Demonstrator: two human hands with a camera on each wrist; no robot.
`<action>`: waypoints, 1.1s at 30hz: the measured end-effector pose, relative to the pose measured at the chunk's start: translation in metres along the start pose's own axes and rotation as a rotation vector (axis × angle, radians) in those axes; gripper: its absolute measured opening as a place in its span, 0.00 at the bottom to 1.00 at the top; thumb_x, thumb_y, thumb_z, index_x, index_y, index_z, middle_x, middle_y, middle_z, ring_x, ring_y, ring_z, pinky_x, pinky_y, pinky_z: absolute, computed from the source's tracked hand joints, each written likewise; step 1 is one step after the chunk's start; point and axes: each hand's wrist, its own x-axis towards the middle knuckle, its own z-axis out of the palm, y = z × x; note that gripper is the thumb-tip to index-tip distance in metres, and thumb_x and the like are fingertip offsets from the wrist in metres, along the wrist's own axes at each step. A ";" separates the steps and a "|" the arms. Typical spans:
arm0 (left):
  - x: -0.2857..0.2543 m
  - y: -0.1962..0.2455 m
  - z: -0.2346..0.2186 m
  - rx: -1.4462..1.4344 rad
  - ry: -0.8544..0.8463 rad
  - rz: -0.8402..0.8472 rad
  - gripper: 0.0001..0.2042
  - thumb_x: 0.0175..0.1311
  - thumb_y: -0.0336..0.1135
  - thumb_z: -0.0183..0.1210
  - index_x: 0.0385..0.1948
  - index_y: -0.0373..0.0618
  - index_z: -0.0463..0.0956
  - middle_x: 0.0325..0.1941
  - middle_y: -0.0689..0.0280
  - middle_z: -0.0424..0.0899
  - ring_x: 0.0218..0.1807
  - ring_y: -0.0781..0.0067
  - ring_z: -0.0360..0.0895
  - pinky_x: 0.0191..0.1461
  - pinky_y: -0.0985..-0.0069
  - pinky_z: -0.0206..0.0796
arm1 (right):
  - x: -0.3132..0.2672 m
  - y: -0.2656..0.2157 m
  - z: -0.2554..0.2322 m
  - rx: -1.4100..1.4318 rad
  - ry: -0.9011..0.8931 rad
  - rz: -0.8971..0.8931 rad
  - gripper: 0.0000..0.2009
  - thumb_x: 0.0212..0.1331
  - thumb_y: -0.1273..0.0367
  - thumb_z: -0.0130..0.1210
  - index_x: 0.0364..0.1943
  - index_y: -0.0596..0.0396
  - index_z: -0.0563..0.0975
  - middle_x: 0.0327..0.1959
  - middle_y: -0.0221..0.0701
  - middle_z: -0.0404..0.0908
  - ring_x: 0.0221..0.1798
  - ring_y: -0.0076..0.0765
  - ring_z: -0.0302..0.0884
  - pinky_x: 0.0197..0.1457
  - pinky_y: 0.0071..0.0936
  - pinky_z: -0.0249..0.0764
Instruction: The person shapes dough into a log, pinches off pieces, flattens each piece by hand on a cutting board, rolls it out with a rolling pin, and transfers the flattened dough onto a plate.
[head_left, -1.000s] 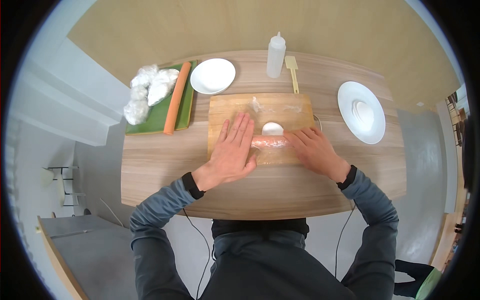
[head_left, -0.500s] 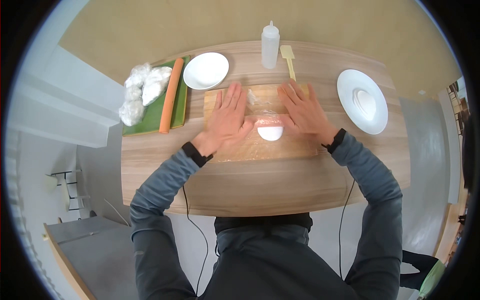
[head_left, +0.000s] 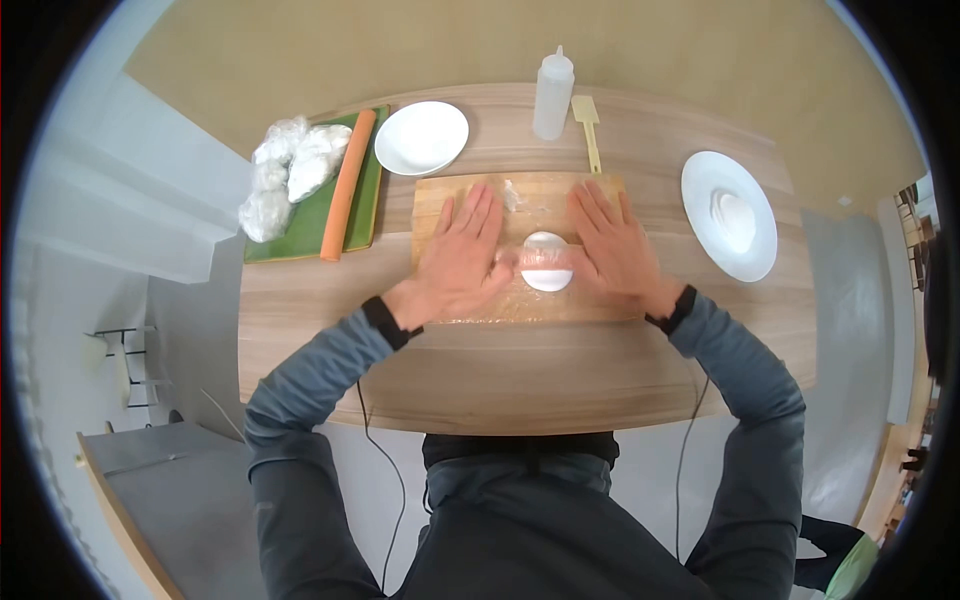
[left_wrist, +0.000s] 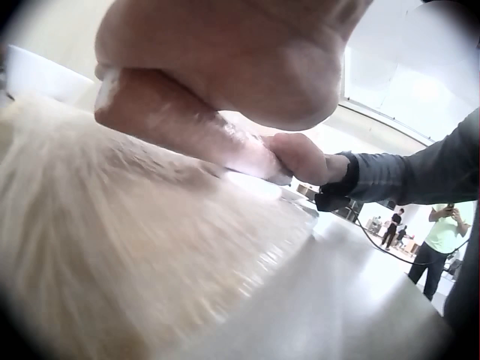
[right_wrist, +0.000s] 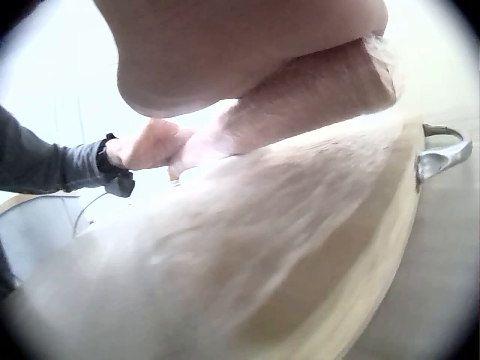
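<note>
Both my hands lie with straight fingers on an orange rolling pin wrapped in clear plastic film (head_left: 546, 258). My left hand (head_left: 462, 255) presses its left part, with fingers pointing away from me. On the right part rests my right hand (head_left: 618, 250), also flat. Under the pin's middle is a round white piece of dough (head_left: 547, 280), showing on the near and far sides. The wooden board (head_left: 540, 188) beneath is covered with wrinkled clear film (left_wrist: 150, 247). Each wrist view shows the pin (right_wrist: 307, 97) under a palm.
At the left, a green tray (head_left: 305, 222) bears film-wrapped white lumps (head_left: 268, 213) and another orange rolling pin (head_left: 350, 185). Behind the board stand a white bowl (head_left: 422, 138), a squeeze bottle (head_left: 553, 98) and a cream spatula (head_left: 587, 115). A white plate (head_left: 703, 200) holds white rounds (head_left: 735, 220).
The rolling pin went from the dough's near side to its far side, then back toward me onto its middle. Both hands travelled with it, and the right hand's fingers straightened.
</note>
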 end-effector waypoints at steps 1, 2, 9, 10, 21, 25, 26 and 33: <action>0.009 -0.005 0.000 0.034 0.033 -0.021 0.41 0.70 0.48 0.48 0.77 0.24 0.52 0.85 0.35 0.50 0.88 0.37 0.41 0.87 0.38 0.36 | 0.009 0.006 0.003 -0.037 0.017 0.031 0.37 0.69 0.54 0.49 0.75 0.68 0.64 0.77 0.56 0.65 0.83 0.64 0.56 0.80 0.69 0.54; 0.016 -0.010 0.000 0.037 0.042 -0.022 0.41 0.70 0.48 0.48 0.77 0.24 0.52 0.85 0.35 0.50 0.88 0.37 0.41 0.87 0.38 0.36 | 0.014 0.011 0.005 -0.043 0.021 0.025 0.37 0.69 0.54 0.49 0.75 0.68 0.64 0.77 0.56 0.65 0.83 0.64 0.56 0.80 0.69 0.54; -0.002 0.000 0.002 0.022 0.010 -0.029 0.41 0.69 0.46 0.49 0.77 0.23 0.52 0.84 0.35 0.53 0.88 0.38 0.42 0.87 0.39 0.37 | -0.013 -0.004 -0.006 0.008 0.000 0.019 0.38 0.70 0.53 0.48 0.77 0.69 0.61 0.79 0.58 0.62 0.84 0.64 0.54 0.82 0.68 0.52; -0.011 0.007 -0.002 -0.014 -0.047 -0.024 0.41 0.68 0.46 0.50 0.77 0.23 0.51 0.84 0.35 0.53 0.89 0.38 0.42 0.87 0.39 0.37 | -0.021 -0.013 -0.013 0.053 -0.003 0.018 0.39 0.70 0.53 0.49 0.77 0.69 0.61 0.79 0.58 0.62 0.84 0.65 0.54 0.82 0.68 0.51; -0.041 0.027 0.000 0.007 -0.048 0.032 0.44 0.66 0.48 0.51 0.77 0.21 0.51 0.84 0.33 0.50 0.88 0.36 0.42 0.87 0.38 0.35 | -0.038 -0.037 -0.029 0.138 -0.040 -0.018 0.40 0.63 0.55 0.52 0.74 0.72 0.63 0.77 0.59 0.65 0.82 0.66 0.57 0.81 0.67 0.53; -0.007 0.000 0.007 0.022 -0.010 -0.057 0.44 0.69 0.52 0.48 0.77 0.22 0.52 0.86 0.36 0.49 0.89 0.40 0.40 0.88 0.42 0.32 | 0.000 -0.010 -0.007 -0.031 0.041 0.003 0.37 0.65 0.54 0.52 0.72 0.70 0.66 0.76 0.56 0.67 0.83 0.60 0.58 0.80 0.69 0.53; 0.001 -0.006 0.008 0.025 -0.005 -0.059 0.44 0.69 0.52 0.48 0.77 0.22 0.52 0.86 0.36 0.49 0.89 0.40 0.40 0.88 0.42 0.32 | 0.009 -0.003 -0.002 -0.033 0.045 -0.001 0.37 0.65 0.54 0.52 0.72 0.70 0.66 0.76 0.56 0.67 0.83 0.60 0.58 0.80 0.69 0.53; 0.035 -0.039 0.011 0.117 0.066 -0.071 0.40 0.73 0.49 0.43 0.79 0.27 0.51 0.88 0.40 0.43 0.90 0.42 0.32 0.89 0.44 0.25 | 0.054 0.026 -0.002 0.069 -0.023 0.037 0.31 0.72 0.59 0.46 0.73 0.67 0.65 0.76 0.49 0.70 0.84 0.58 0.56 0.82 0.71 0.50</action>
